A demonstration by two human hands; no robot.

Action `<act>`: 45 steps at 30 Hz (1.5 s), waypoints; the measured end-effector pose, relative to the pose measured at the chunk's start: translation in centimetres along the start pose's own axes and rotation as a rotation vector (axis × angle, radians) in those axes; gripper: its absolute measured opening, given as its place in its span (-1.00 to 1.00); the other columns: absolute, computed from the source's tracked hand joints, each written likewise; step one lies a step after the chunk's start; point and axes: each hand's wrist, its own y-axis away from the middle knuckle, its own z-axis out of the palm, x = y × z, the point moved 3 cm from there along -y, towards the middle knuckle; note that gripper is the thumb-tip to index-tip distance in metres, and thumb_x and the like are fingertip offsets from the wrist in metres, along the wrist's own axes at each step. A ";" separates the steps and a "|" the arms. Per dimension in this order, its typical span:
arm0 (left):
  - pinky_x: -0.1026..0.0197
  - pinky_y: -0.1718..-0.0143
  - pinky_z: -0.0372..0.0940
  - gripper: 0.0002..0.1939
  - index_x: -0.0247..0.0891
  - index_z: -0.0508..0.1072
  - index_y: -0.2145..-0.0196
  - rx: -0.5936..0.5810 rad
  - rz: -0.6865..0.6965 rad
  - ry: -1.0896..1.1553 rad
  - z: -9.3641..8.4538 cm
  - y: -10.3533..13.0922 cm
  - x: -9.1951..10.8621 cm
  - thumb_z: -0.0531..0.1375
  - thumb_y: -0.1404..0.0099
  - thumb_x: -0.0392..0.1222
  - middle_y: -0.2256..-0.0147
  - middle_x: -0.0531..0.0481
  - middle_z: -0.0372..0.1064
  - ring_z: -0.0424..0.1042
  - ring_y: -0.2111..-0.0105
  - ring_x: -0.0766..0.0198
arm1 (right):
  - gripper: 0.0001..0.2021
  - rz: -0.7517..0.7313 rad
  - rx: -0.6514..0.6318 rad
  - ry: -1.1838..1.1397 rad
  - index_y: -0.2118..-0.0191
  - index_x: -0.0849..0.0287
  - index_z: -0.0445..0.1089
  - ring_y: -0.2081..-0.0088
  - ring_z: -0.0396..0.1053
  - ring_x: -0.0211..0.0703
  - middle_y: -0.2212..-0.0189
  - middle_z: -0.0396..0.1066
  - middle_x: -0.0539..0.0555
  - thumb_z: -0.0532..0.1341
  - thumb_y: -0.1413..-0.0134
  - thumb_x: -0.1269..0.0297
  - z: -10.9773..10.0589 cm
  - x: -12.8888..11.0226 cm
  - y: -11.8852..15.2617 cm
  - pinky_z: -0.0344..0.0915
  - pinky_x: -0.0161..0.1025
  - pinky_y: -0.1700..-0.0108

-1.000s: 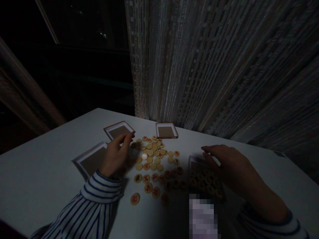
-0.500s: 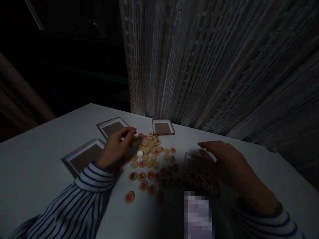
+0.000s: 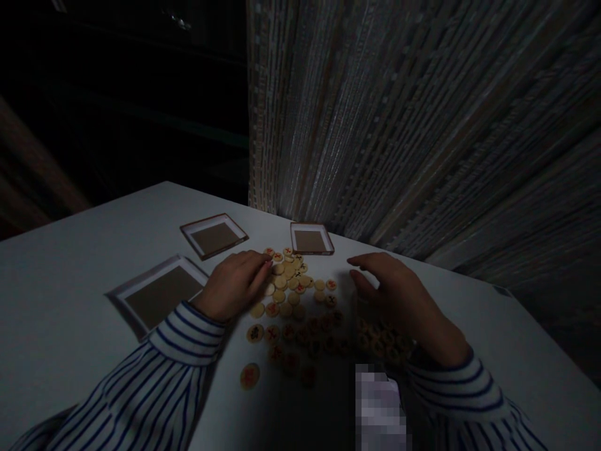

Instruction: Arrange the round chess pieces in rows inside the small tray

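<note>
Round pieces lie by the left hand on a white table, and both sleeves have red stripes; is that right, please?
Not quite: in the head view, both sleeves have blue stripes. Round pieces do lie by the left hand on a white table.

A string curtain [image 3: 328, 113] hangs beyond the desk [image 3: 84, 263], along its far edge; a dark patch [image 3: 502, 290] marks the far right corner.

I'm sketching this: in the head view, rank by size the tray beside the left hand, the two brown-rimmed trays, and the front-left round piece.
Tray beside the left hand
Left brown-rimmed tray
Right brown-rimmed tray
Front-left round piece
</note>
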 end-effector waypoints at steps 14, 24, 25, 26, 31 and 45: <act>0.10 0.23 0.32 -0.63 -0.31 0.42 0.24 0.014 0.045 -0.027 0.1 0.0 0.1 -0.14 -0.37 -0.14 0.28 -0.15 0.47 0.43 0.29 0.14 | -0.65 -0.110 -0.380 0.001 -0.02 0.15 0.32 0.09 0.34 -0.06 0.05 0.41 0.16 0.13 -0.07 0.41 6.8 -1.4 -1.9 0.28 -0.11 0.13; 0.11 0.22 0.31 -0.66 -0.29 0.42 0.24 0.010 0.029 -0.025 0.0 0.0 0.3 -0.12 -0.36 -0.16 0.27 -0.12 0.46 0.42 0.28 0.17 | -0.67 -0.193 -0.519 0.142 -0.04 0.06 0.27 0.12 0.31 -0.05 0.01 0.37 0.13 0.08 -0.15 0.38 8.3 -2.5 -2.6 0.23 -0.20 0.27; 0.12 0.22 0.31 -0.67 -0.28 0.42 0.24 0.012 0.030 -0.030 0.1 0.0 0.3 -0.12 -0.36 -0.16 0.28 -0.11 0.46 0.42 0.28 0.17 | -0.70 -0.188 -0.531 0.149 -0.01 0.06 0.29 0.13 0.31 -0.06 0.04 0.39 0.12 0.07 -0.16 0.37 8.2 -2.6 -2.6 0.22 -0.21 0.27; 0.13 0.23 0.31 -0.67 -0.28 0.42 0.24 0.016 0.032 -0.033 0.1 0.0 0.2 -0.11 -0.36 -0.16 0.28 -0.11 0.46 0.42 0.29 0.18 | -0.72 -0.186 -0.538 0.150 0.02 0.06 0.31 0.15 0.32 -0.07 0.07 0.40 0.11 0.08 -0.16 0.36 8.2 -2.6 -2.7 0.21 -0.22 0.28; 0.11 0.23 0.31 -0.67 -0.30 0.42 0.25 0.028 0.038 -0.021 0.1 0.0 0.3 -0.11 -0.36 -0.15 0.28 -0.13 0.46 0.42 0.29 0.16 | -0.79 -0.164 -0.523 0.140 0.10 0.07 0.35 0.18 0.33 -0.06 0.14 0.44 0.08 0.11 -0.14 0.33 8.2 -2.4 -2.8 0.17 -0.23 0.34; 0.11 0.20 0.31 -0.64 -0.28 0.43 0.23 0.011 0.031 -0.003 0.2 0.1 0.1 -0.12 -0.36 -0.12 0.26 -0.13 0.47 0.42 0.27 0.16 | -0.61 -0.094 -0.307 0.089 -0.09 0.14 0.27 0.17 0.33 -0.08 0.16 0.39 0.18 0.08 -0.12 0.38 6.5 -0.6 -2.9 0.23 -0.19 0.21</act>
